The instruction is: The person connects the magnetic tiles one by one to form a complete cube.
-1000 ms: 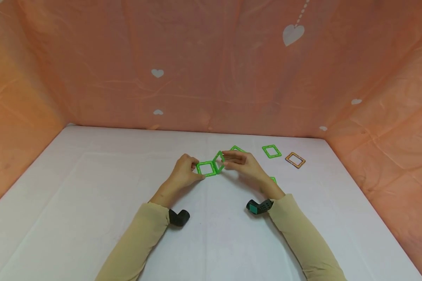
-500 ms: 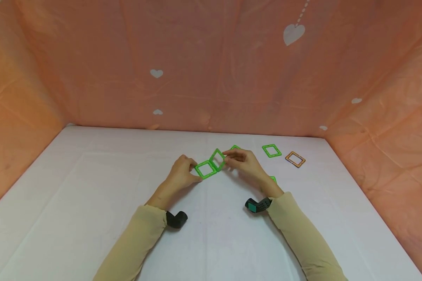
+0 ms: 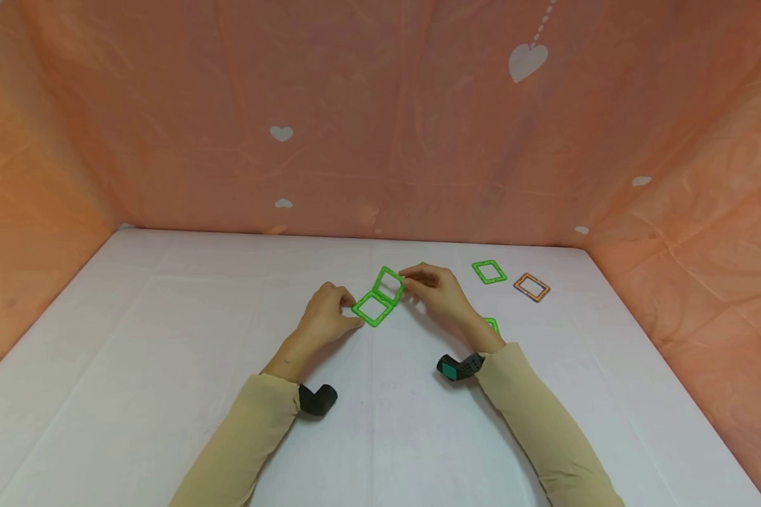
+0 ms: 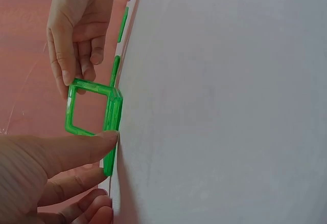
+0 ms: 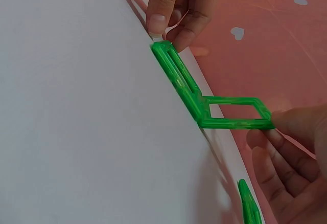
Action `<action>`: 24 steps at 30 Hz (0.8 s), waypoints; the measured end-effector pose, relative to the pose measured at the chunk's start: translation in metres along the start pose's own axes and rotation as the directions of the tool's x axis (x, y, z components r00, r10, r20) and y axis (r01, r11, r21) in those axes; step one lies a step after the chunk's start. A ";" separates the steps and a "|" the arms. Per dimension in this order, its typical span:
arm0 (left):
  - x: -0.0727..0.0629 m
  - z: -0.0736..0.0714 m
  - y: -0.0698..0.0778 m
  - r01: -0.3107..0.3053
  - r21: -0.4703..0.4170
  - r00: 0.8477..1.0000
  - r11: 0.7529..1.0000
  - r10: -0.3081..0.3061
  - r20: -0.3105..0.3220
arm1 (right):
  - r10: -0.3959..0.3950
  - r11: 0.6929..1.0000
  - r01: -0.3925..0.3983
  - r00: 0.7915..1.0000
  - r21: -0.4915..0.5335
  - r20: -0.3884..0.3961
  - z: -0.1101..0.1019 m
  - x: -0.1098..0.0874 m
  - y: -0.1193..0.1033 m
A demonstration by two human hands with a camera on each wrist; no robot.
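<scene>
Two green square magnetic tiles are joined along one edge at an angle. The lower tile lies nearly flat, and my left hand pinches its corner between thumb and fingers. From the shared edge the second tile tilts upward, its far corner pinched by my right hand. In the right wrist view the raised tile slants up from the flatter tile. The left wrist view shows my left thumb on the lower tile, with the raised tile reaching toward my right hand.
On the white table, a green tile and an orange tile lie at the back right. Another green tile is partly hidden by my right wrist. Behind my right fingers, one more green piece barely shows. Orange cloth surrounds the table.
The joined tiles have turned in my hands, the raised tile shifting left and away and the lower one coming slightly nearer. My right hand has moved a little left and farther back.
</scene>
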State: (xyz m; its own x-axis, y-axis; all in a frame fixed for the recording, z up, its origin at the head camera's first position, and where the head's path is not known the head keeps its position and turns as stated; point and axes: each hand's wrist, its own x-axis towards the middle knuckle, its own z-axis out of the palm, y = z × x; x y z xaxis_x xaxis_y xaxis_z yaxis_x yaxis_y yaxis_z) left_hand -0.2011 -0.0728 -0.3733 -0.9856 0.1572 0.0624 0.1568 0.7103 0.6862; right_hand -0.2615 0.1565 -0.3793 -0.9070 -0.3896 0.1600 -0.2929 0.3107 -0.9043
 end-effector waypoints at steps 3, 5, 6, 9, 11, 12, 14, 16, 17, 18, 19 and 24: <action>0.000 0.000 0.000 0.007 0.014 1.000 1.000 -0.008 0.007 | 0.018 0.999 -0.018 1.000 -0.028 0.003 0.001 -0.004 -0.016; 0.000 0.000 0.000 0.005 0.018 1.000 1.000 -0.005 0.008 | 0.024 0.999 -0.024 1.000 -0.032 0.003 0.001 -0.004 -0.016; -0.001 0.000 0.000 0.002 0.022 1.000 1.000 -0.002 0.007 | 0.023 0.999 -0.023 1.000 -0.037 0.000 0.002 -0.003 -0.015; -0.001 0.001 0.000 -0.011 0.028 1.000 1.000 0.011 0.009 | 0.015 0.999 -0.015 1.000 -0.030 -0.011 0.003 0.001 -0.005; -0.001 0.001 -0.001 -0.024 0.033 1.000 0.999 0.023 0.008 | 0.004 1.000 -0.004 1.000 -0.026 -0.018 0.003 0.004 0.001; -0.001 0.001 -0.001 -0.028 0.036 1.000 0.999 0.028 0.007 | 0.000 1.000 -0.001 1.000 -0.028 -0.021 0.004 0.004 0.000; -0.001 0.002 -0.001 -0.031 0.033 0.999 0.999 0.031 0.009 | -0.005 1.000 0.004 1.000 -0.026 -0.025 0.005 0.004 0.000; -0.001 0.002 -0.001 -0.032 0.031 0.999 0.999 0.032 0.010 | -0.009 0.999 0.008 1.000 -0.032 -0.026 0.006 0.004 -0.002; -0.002 0.002 -0.001 -0.035 0.030 0.999 0.999 0.035 0.010 | -0.011 0.999 0.011 1.000 -0.035 -0.024 0.006 0.004 -0.002; -0.002 0.002 -0.001 -0.033 0.028 0.999 0.999 0.033 0.012 | -0.015 0.999 0.014 1.000 -0.036 -0.024 0.007 0.004 -0.003; -0.002 0.003 -0.001 -0.034 0.025 0.999 0.999 0.034 0.013 | -0.018 0.999 0.017 1.000 -0.036 -0.022 0.007 0.004 -0.003; -0.001 0.004 -0.001 -0.045 0.022 0.999 0.999 0.045 0.013 | -0.029 0.999 0.029 1.000 -0.030 -0.009 0.009 0.005 -0.003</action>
State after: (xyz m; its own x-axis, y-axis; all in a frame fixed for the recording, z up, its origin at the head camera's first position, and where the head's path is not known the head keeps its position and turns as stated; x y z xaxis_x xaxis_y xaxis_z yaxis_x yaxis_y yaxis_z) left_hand -0.1996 -0.0712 -0.3767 -0.9766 0.1980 0.0837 0.2025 0.7176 0.6663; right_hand -0.2623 0.1462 -0.3791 -0.9007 -0.3910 0.1895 -0.3277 0.3250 -0.8871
